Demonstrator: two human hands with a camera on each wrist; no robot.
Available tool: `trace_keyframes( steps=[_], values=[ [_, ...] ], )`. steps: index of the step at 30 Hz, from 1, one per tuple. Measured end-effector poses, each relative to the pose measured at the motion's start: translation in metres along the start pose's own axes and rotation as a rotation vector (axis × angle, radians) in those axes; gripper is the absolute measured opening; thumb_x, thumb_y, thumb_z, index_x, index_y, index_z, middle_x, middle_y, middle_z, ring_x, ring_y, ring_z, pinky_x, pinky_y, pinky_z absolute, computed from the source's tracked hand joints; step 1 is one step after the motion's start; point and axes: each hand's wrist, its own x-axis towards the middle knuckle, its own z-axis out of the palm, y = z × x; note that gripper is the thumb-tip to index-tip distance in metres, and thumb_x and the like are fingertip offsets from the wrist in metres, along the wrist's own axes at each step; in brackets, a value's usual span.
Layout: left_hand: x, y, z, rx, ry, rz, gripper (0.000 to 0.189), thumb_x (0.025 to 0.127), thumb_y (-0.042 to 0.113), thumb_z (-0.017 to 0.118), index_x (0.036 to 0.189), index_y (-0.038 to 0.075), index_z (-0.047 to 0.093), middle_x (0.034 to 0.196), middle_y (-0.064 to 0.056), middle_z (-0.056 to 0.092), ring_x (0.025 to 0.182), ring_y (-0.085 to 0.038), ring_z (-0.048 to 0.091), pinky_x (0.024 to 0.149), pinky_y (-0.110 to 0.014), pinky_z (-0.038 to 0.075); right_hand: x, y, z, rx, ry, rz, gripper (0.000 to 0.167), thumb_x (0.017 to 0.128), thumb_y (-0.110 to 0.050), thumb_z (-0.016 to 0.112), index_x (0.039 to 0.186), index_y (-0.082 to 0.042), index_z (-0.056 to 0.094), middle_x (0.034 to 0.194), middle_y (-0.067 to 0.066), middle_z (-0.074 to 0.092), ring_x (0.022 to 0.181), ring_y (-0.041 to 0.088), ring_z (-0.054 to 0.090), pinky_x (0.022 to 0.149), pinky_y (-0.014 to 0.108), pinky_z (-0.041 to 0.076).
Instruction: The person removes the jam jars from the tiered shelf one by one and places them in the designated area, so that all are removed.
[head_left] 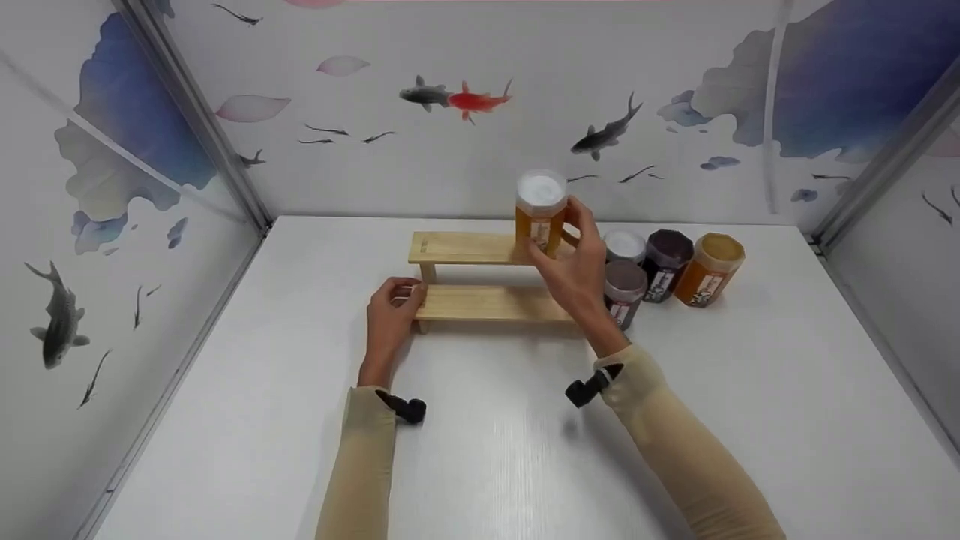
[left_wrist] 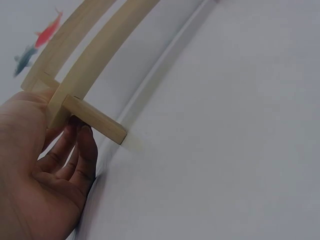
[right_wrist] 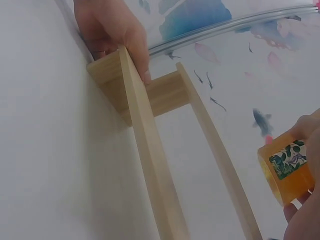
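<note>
A two-tier wooden shelf (head_left: 480, 302) stands on the white table. My left hand (head_left: 391, 315) grips the left end of its lower board; in the left wrist view the thumb side lies over the board (left_wrist: 95, 50) and the fingers curl beneath, beside the short leg (left_wrist: 97, 120). My right hand (head_left: 574, 274) holds a jar (head_left: 540, 214) of amber contents with a white lid, upright, over the right part of the upper board (head_left: 469, 247). The right wrist view shows a patterned label on this jar (right_wrist: 287, 167), its base apart from the shelf boards.
Right of the shelf stand several more jars: one with a white lid (head_left: 624, 244), a dark one (head_left: 667, 262), an amber one (head_left: 709, 270) and a purplish-brown one (head_left: 624, 289) in front. White panels (head_left: 450, 165) printed with fish enclose the table (head_left: 480, 450) at back and sides.
</note>
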Motion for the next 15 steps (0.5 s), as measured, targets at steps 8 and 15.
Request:
trace_keyframes(
  steps=[8,15],
  values=[
    [-0.001,0.001,0.000,-0.004,-0.007,-0.009,0.030,0.103,0.036,0.076,0.122,0.012,0.074,0.114,-0.010,0.074,0.103,-0.021,0.070,0.080,-0.026,0.056,-0.012,0.001,-0.059,-0.006,0.111,0.046,0.079,0.089,-0.010,0.088,0.158,-0.007,0.049,0.148,0.013,0.060,0.136,0.023,0.059,0.113,0.054,0.053],
    [-0.002,-0.001,-0.001,-0.007,-0.011,-0.003,0.030,0.102,0.037,0.076,0.122,0.014,0.074,0.114,-0.009,0.074,0.101,-0.021,0.070,0.082,-0.028,0.056,-0.032,0.012,-0.109,-0.039,0.181,0.121,0.082,0.090,-0.013,0.088,0.160,-0.014,0.047,0.150,0.002,0.059,0.138,0.014,0.056,0.119,0.046,0.046]
  ],
)
